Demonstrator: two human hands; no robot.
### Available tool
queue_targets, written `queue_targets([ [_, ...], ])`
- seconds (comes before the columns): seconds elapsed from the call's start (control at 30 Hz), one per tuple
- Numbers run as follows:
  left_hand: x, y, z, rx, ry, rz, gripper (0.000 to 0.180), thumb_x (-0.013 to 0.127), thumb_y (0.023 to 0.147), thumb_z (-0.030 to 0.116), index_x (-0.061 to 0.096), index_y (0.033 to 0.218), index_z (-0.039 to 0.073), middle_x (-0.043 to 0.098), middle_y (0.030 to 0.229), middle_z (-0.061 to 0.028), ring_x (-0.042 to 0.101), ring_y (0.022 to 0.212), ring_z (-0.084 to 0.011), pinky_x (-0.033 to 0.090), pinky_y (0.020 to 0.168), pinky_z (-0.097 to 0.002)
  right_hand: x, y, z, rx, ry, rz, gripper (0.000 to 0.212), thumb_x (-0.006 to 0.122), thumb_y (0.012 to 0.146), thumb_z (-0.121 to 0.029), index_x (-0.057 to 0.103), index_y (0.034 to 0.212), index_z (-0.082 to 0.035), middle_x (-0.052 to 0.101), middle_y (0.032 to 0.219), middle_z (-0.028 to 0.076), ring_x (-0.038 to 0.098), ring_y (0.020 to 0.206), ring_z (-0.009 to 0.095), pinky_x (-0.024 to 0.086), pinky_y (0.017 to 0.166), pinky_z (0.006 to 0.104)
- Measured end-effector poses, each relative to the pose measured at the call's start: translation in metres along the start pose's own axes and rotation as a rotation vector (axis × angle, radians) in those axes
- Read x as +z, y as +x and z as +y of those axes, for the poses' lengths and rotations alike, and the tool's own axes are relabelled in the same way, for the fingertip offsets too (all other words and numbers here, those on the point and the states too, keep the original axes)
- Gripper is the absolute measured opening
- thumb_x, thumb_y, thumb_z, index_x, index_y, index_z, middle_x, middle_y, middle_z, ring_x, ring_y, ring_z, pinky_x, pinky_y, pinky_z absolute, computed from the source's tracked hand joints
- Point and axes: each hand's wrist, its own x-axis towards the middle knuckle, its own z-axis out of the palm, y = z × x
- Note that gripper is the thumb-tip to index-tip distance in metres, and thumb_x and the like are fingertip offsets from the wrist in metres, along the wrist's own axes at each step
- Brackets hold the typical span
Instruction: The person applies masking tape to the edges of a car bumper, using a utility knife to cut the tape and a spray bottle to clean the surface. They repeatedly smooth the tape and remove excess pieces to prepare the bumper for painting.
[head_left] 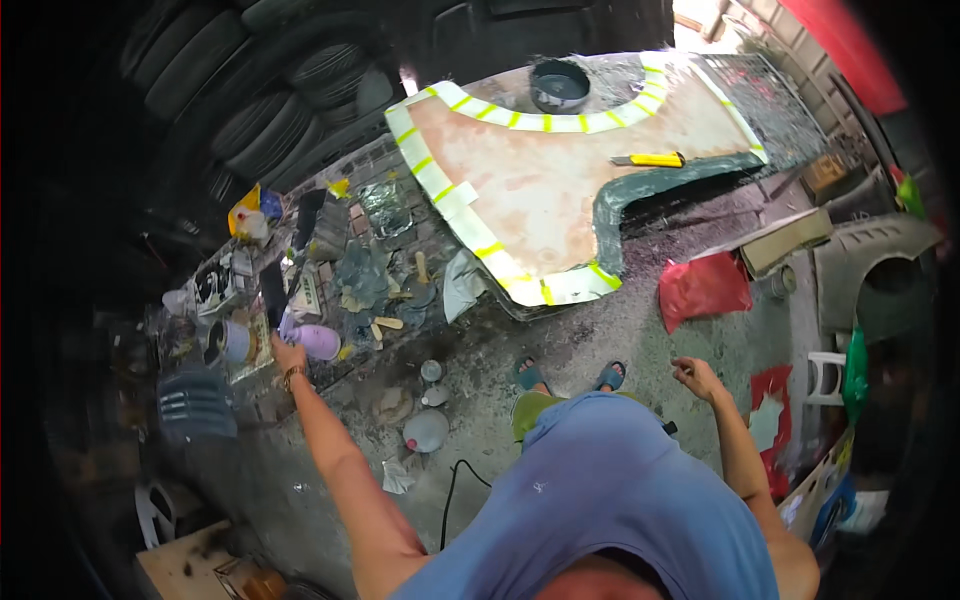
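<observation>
My left hand (288,355) reaches to the cluttered bench at the left. Its fingers close around the upper end of a purple spray bottle (320,343), though they are partly hidden. Off to the right, my right hand (700,380) hangs above the floor, fingers loosely bent and apart, holding nothing. Ahead lies a curved vehicle panel (510,200) with a bare tan surface, edged by pale masking paper and yellow-green tape strips. A yellow utility knife (656,160) rests on that panel, blade toward the left.
A black round tub (559,87) stands behind the panel. Wooden sticks (388,323), rags and tins crowd the left bench. On the floor are a clear rounded container (426,431), a red bag (704,290) and a black cable (450,495). A grey fender (870,265) stands right.
</observation>
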Motion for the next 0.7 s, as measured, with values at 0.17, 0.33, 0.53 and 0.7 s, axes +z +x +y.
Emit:
queue_targets([
  [0.17,-0.002,-0.008,0.032,0.038,0.012,0.032,0.073,0.071,0.084,0.035,0.043,0.146,0.007,0.052,0.139,-0.0267,0.052,0.127,-0.0431,0.043,0.105,-0.0516,0.013,-0.014,0.016,0.111,0.001,0.003,0.035,0.064,0.091,-0.017,0.064,0.121,0.002,0.069,0.087,0.011,0.067,0.083,0.020,0.053,0.077,0.0349],
  [0.33,0.005,-0.018,0.034,0.154,0.142,0.258,0.061,0.067,0.088,0.046,0.059,0.127,0.000,0.063,0.124,-0.0245,0.062,0.111,-0.0419,0.049,0.093,-0.0506,0.031,-0.017,0.026,0.122,0.013,-0.066,0.036,0.067,0.088,-0.018,0.066,0.118,0.001,0.064,0.080,0.009,0.061,0.075,0.022,0.050,0.073,0.0363],
  [0.53,-0.016,-0.065,0.039,0.454,0.119,0.348,0.040,0.068,0.087,0.037,0.062,0.088,-0.003,0.065,0.086,-0.0249,0.062,0.080,-0.0454,0.046,0.070,-0.0541,0.026,0.002,-0.030,0.016,-0.058,-0.106,0.036,0.064,0.090,-0.017,0.065,0.120,0.002,0.069,0.088,0.014,0.068,0.084,0.025,0.053,0.078,0.0354],
  [0.7,-0.060,-0.190,0.095,0.628,-0.002,0.230,0.030,0.072,0.086,0.024,0.056,0.080,0.000,0.057,0.071,-0.0183,0.055,0.062,-0.0386,0.041,0.057,-0.0471,0.015,0.019,-0.147,-0.307,-0.145,-0.188,0.043,0.062,0.089,-0.019,0.060,0.129,-0.004,0.064,0.121,0.019,0.064,0.106,0.036,0.050,0.092,0.0437],
])
